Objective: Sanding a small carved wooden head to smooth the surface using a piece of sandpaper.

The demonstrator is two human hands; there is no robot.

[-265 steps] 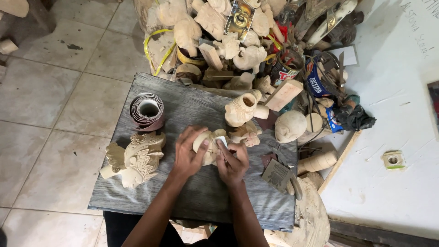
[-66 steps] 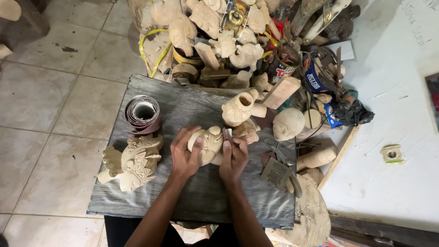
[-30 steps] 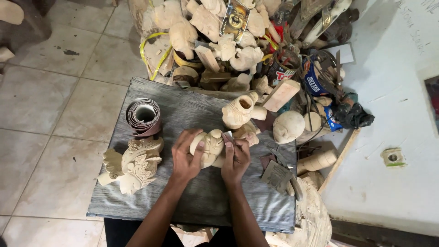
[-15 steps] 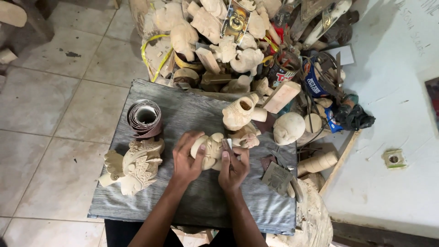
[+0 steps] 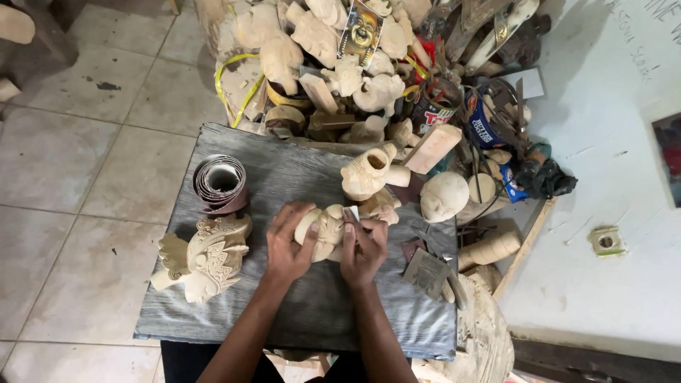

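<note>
We see a blue round tin (image 5: pixel 488 122) beyond the grey board (image 5: pixel 298 312). Our left hand (image 5: pixel 287 245) wraps the pale carving (image 5: pixel 328 228); our right hand (image 5: pixel 363 250) pinches a sandpaper scrap (image 5: pixel 351 213) against it.

Two bare forearms are seen, no sleeves being worn, with the left hand (image 5: pixel 287 245) and right hand (image 5: pixel 362 250) ungloved and ringless; dark clothing is glimpsed below.

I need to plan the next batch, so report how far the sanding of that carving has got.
Done: a finely detailed winged carving stands finished-looking at the left of the grey board. In hand: the left hand steadies a small pale wooden carving while the right hand presses a sandpaper scrap to it. Left: its surface looks plain; many rough carvings wait behind.
</note>
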